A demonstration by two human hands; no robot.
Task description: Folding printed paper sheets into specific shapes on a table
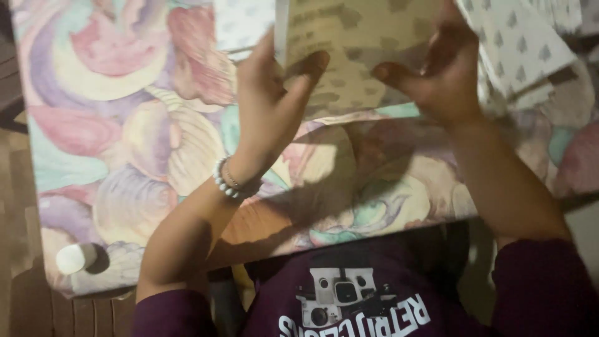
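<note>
- Seen from above, looking down over a dark maroon top (374,293) with a pale printed graphic on the chest.
- Left hand (265,103) raised on edge, palm turned inward, thumb stretched right and pressed against the near face of a folded patterned sheet (362,56); fingers reaching up along its left edge, hand loosely open rather than clenched.
- White beaded bracelet (234,184) around the left wrist.
- Right hand (446,72) raised opposite, thumb pointing left across the same sheet, fingers curled up behind its right side; grip partly hidden, but sheet pinched between thumb and fingers.
- Sheet pale, dotted with small grey tree-like shapes, held upright between both hands at the top centre, its upper part cut off by the frame; further folds of it spilling to the right, over the table's far right corner.
- Beneath the hands, a table under a pastel floral cloth (125,125) in pink, lilac, mint and cream, shadows of both arms falling across it.
- Small white cylindrical object (75,257) lying at the cloth's near left corner, well apart from both hands.
- Brown floor (12,249) visible along the left edge.
</note>
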